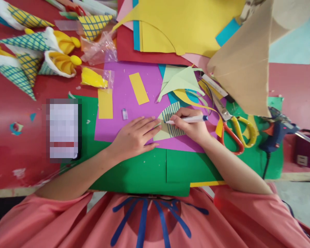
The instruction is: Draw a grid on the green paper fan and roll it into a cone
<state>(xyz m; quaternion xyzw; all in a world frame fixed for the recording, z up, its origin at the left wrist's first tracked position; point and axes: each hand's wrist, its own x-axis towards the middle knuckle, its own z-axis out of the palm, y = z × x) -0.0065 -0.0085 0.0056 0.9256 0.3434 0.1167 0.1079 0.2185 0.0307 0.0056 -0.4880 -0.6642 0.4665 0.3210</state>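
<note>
A pale green paper piece (pixel 162 132) with dark blue stripes lies on a purple sheet (pixel 119 131). My left hand (pixel 136 134) rests flat with fingers stretched, its fingertips on the left part of that piece. In my right hand (pixel 189 125) is a white marker pen (pixel 196 119) with a blue end, its tip over the striped paper. Just beyond lie pale green paper scraps (pixel 182 82). Right of my right hand are scissors (pixel 228 119) with one orange and one yellow handle loop. Two yellow paper strips (pixel 138 88) (pixel 105 105) lie further left.
Finished-looking paper cones (pixel 31 41) with crossed lines sit at the upper left. A blurred-out phone-like device (pixel 63 131) lies left. Yellow sheets (pixel 191 24) and a brown paper cone (pixel 243 62) stand beyond. A blue glue gun (pixel 277 132) with its cord is at right.
</note>
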